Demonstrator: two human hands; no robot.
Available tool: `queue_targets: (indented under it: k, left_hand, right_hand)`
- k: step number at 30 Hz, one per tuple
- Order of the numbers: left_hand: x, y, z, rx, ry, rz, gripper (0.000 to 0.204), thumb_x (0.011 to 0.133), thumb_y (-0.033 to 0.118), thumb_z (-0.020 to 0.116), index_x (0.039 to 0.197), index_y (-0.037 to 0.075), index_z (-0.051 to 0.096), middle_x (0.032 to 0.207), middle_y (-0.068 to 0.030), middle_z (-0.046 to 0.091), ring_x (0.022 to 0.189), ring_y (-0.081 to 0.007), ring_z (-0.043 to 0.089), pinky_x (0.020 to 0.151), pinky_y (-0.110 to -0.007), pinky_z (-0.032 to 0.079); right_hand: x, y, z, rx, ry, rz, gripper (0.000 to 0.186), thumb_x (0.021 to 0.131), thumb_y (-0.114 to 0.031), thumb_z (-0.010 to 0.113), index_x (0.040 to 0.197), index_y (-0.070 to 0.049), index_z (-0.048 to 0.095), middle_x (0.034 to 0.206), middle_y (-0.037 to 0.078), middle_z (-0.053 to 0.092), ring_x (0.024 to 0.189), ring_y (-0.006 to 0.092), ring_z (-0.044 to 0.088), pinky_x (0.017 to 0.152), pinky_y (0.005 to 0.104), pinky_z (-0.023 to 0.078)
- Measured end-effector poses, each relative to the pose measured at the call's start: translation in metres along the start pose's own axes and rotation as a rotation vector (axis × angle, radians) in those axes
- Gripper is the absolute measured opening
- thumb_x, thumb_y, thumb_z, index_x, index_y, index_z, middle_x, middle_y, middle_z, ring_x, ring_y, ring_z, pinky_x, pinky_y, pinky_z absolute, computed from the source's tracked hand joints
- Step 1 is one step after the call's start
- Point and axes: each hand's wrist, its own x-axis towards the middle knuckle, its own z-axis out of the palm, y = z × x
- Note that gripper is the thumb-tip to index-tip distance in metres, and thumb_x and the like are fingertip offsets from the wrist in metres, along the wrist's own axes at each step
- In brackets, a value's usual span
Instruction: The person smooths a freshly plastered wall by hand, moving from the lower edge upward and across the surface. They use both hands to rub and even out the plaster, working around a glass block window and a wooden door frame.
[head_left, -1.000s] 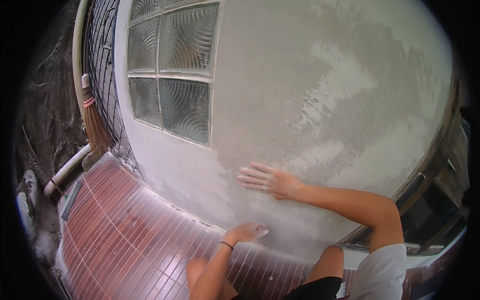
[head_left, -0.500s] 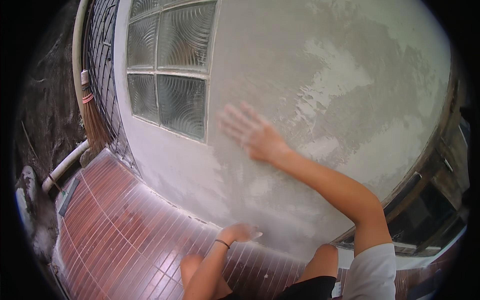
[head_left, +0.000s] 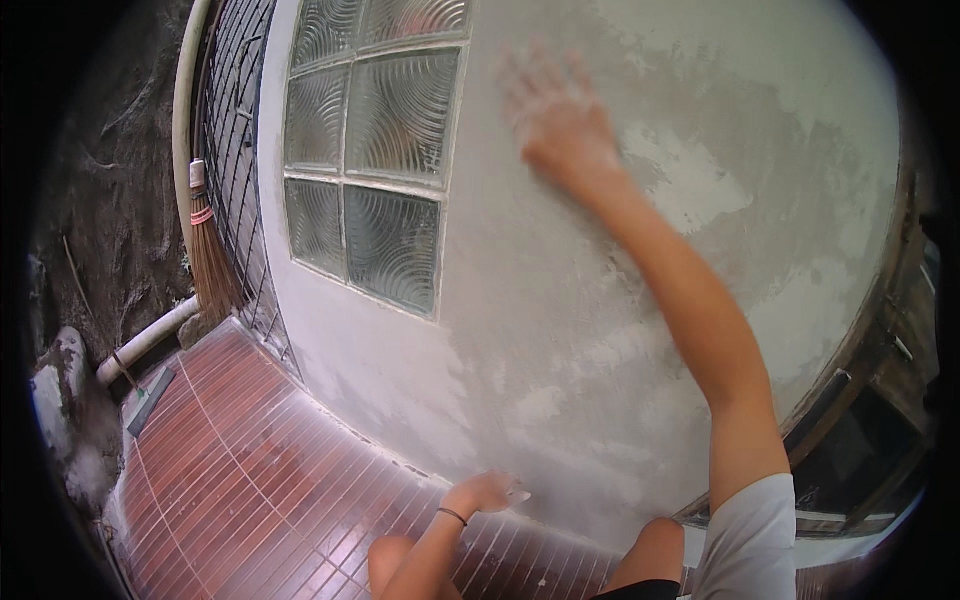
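Note:
My right hand (head_left: 565, 130) is raised against the grey plastered wall (head_left: 560, 360), to the right of the glass-block window (head_left: 397, 115). Motion blurs it, but its fingers look spread and flat, with nothing visible in them. Paler patches and streaks mottle the plaster around it. Low down, my left hand (head_left: 485, 492) hovers over the tiled floor near the foot of the wall, a dark band on its wrist. Its fingers are curled together, and something small and whitish shows at their tips; I cannot make out what it is.
Reddish-brown tiles (head_left: 240, 450) run along the wall's foot. At the left, a straw broom (head_left: 212, 250) leans by a dark metal grille (head_left: 235, 110), near a pale pipe (head_left: 150, 340) and a squeegee (head_left: 150, 402). Dark framed panels (head_left: 860, 440) stand at the right.
My right hand has swept upward along the wall, from beside the window's lower panes to beside its upper ones. The whole view has shifted slightly; my left hand stays low by the wall.

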Motion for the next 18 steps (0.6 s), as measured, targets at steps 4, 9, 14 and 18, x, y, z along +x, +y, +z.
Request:
queue_targets:
  k: [4, 9, 14, 18]
  left_hand:
    - [-0.002, 0.000, -0.002, 0.019, -0.182, -0.171, 0.057, 0.093, 0.052, 0.050, 0.125, 0.007, 0.060, 0.127, -0.0190, 0.060, 0.118, -0.0376, 0.055, 0.099, -0.042, 0.043]
    - [-0.008, -0.002, -0.006, 0.054, -0.242, -0.221, 0.059, 0.094, 0.055, 0.047, 0.132, 0.011, 0.056, 0.129, -0.0180, 0.059, 0.119, -0.0375, 0.054, 0.101, -0.042, 0.043]
    - [-0.007, -0.011, -0.010, 0.056, -0.203, -0.265, 0.056, 0.093, 0.051, 0.048, 0.130, 0.010, 0.057, 0.130, -0.0168, 0.058, 0.122, -0.0356, 0.053, 0.102, -0.044, 0.042]
    - [-0.005, -0.015, -0.010, 0.054, -0.186, -0.258, 0.053, 0.093, 0.049, 0.049, 0.128, 0.010, 0.059, 0.130, -0.0154, 0.059, 0.123, -0.0344, 0.053, 0.101, -0.046, 0.043]
  right_hand:
    - [-0.133, -0.127, -0.023, 0.211, -0.426, -0.901, 0.065, 0.091, -0.028, 0.045, 0.152, -0.015, 0.025, 0.161, 0.004, 0.016, 0.149, 0.0211, 0.011, 0.122, 0.0450, 0.001]
    - [-0.098, -0.084, 0.008, 0.377, -0.275, -1.034, 0.053, 0.097, -0.026, 0.039, 0.148, -0.034, 0.031, 0.158, -0.007, 0.025, 0.148, 0.0140, 0.016, 0.122, 0.0431, 0.003]
    - [0.077, 0.051, 0.027, 0.138, 0.024, 0.129, 0.047, 0.104, -0.032, 0.021, 0.149, -0.025, 0.034, 0.157, -0.003, 0.029, 0.146, 0.0191, 0.023, 0.121, 0.0467, 0.007]
    - [0.027, -0.008, 0.014, 0.058, 0.063, -0.163, 0.049, 0.104, -0.034, 0.022, 0.150, -0.020, 0.032, 0.159, -0.001, 0.024, 0.147, 0.0204, 0.019, 0.121, 0.0454, 0.006]
